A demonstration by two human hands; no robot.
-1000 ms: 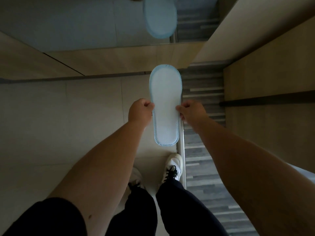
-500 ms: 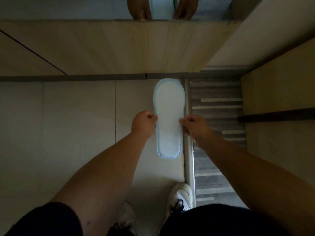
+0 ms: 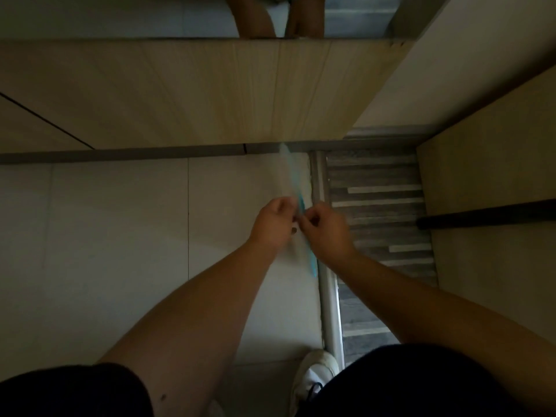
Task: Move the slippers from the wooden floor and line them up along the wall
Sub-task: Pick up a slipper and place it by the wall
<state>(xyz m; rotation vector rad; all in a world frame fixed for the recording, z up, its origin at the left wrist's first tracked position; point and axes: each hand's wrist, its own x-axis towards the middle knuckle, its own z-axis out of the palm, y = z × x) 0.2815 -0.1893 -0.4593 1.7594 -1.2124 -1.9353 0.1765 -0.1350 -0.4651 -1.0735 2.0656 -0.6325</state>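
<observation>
A white slipper with light-blue edging (image 3: 293, 182) is held in the air, turned on its side so only its thin edge shows, blurred by motion. My left hand (image 3: 272, 225) and my right hand (image 3: 325, 233) pinch it together at its middle, close against each other. Its toe end points at the base of the light wooden wall panel (image 3: 195, 91). It hangs over the pale tile floor (image 3: 120, 236), just left of the metal threshold strip (image 3: 328, 311).
Grey striped wooden floor (image 3: 379, 212) lies right of the strip. A mirror (image 3: 150, 13) above the panel reflects my forearms. A wooden cabinet with a dark gap (image 3: 487, 218) stands at right. My white shoe (image 3: 316, 374) is on the tile below.
The slipper has rotated from flat, sole facing me, onto its edge. My hands have come together over its middle. The view has shifted closer to the wall.
</observation>
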